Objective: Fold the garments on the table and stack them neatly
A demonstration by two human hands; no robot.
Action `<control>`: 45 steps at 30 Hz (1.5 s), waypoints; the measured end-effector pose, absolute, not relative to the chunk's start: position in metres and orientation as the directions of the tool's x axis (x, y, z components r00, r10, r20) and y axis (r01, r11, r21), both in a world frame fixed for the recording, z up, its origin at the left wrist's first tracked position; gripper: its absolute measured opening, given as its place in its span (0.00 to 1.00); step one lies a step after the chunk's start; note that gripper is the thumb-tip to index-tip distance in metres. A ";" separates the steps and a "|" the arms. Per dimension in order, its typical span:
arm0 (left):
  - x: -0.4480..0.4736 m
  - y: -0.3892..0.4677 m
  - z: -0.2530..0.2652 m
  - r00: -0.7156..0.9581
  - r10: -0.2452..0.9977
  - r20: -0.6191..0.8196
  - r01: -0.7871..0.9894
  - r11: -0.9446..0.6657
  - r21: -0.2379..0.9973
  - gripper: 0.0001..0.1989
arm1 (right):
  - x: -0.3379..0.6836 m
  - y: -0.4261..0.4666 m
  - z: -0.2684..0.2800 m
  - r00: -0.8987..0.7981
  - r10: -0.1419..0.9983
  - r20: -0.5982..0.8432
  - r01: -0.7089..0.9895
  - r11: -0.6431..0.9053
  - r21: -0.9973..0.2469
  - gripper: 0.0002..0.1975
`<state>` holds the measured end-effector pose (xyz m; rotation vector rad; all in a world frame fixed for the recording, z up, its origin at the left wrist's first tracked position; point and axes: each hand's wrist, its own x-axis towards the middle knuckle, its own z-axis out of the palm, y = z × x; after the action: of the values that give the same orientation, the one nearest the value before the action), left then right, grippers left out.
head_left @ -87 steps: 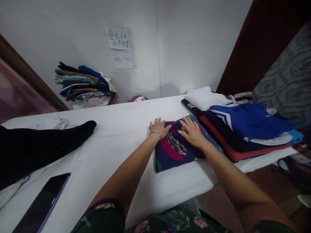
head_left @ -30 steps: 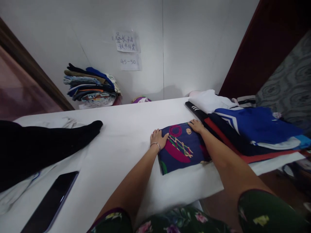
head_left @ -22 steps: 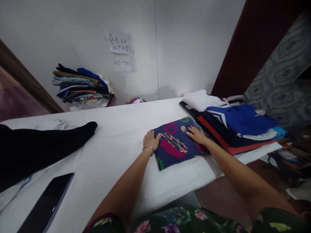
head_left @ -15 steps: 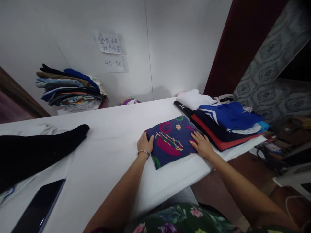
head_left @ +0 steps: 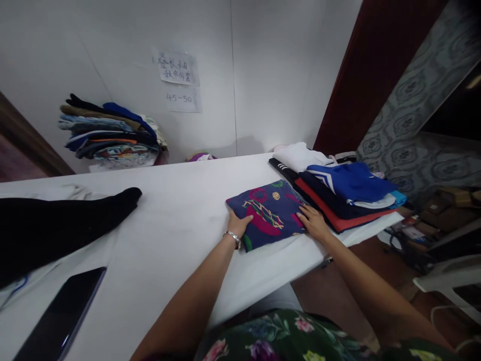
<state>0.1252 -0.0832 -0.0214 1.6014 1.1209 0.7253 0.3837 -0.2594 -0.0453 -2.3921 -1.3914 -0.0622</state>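
Folded navy print garment (head_left: 265, 213) is on white table (head_left: 176, 225), approx. 5 o'clock of view ctr. L hand (head_left: 237, 225) grasps its 9 o'clock edge, thumb atop; R hand (head_left: 314, 223) touches its 3 o'clock edge, can't tell if gripping. Clothes stack (head_left: 340, 188) at garment's 2 o'clock.

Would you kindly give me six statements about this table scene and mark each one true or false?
1. The left hand and right hand both touch the patterned garment. True.
2. The patterned garment is fully unfolded. False: it is folded.
3. The phone lies on the white table. True.
4. The phone is between the hands. False: it is left of both.
5. The lower paper note reads 45-50. True.
6. That note lies on the white table. False: it is on the wall.
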 end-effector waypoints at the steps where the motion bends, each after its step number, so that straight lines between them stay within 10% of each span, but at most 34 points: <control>1: 0.124 -0.081 -0.017 0.381 0.918 -0.108 0.288 -0.006 0.958 0.31 | 0.380 -0.258 -0.042 0.526 0.824 0.213 0.834 -0.448 -0.322 0.28; 6: 0.071 -0.032 0.014 0.365 0.921 -0.134 0.128 0.093 0.987 0.32 | 0.345 -0.251 -0.031 0.385 0.899 0.211 0.825 -0.232 -0.516 0.29; 12: -0.054 0.012 0.009 0.142 0.960 -0.241 0.395 0.168 0.903 0.29 | 0.286 -0.249 -0.029 0.164 0.956 0.243 0.796 0.017 -0.604 0.26; 24: -0.072 -0.001 -0.019 0.077 0.984 -0.162 0.465 0.108 0.879 0.29 | 0.236 -0.214 -0.020 0.187 0.958 0.216 0.948 -0.118 -0.296 0.28; 34: -0.071 -0.004 -0.020 0.067 0.992 -0.103 0.604 0.042 0.796 0.26 | 0.254 -0.184 -0.040 0.336 0.893 0.301 0.635 0.022 -0.772 0.20; 45: -0.065 -0.014 -0.010 0.124 0.981 -0.150 0.758 0.003 0.652 0.34 | 0.260 -0.174 -0.027 0.149 0.958 0.245 0.965 -0.087 -0.248 0.19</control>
<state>-0.0650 -0.0140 -0.0098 1.8030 1.6819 0.4745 0.2598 -0.1742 -0.0267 -2.0868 -1.8463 -0.0279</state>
